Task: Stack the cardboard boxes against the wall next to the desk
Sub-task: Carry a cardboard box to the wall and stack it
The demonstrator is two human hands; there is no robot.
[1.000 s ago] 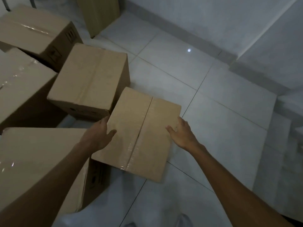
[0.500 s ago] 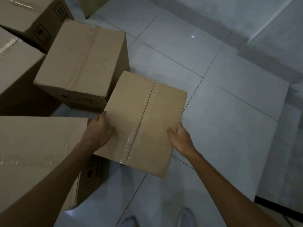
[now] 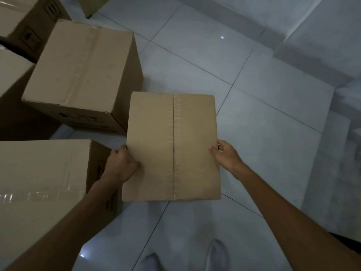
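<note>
Standing at nine o'clock, a large brown taped cardboard box sits beside a second big brown carton at eleven o'clock. Left hand clamps the left edge of a small flat brown cardboard box, held centrally above the pale tiled floor; right hand has its grip closed on the right edge.

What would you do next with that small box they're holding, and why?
Probably lift the small box straight up and turn toward the wall. The left hand and right hand already grip its opposite sides, and bigger boxes crowd its left, while the tiled floor on the right lies open.
</note>
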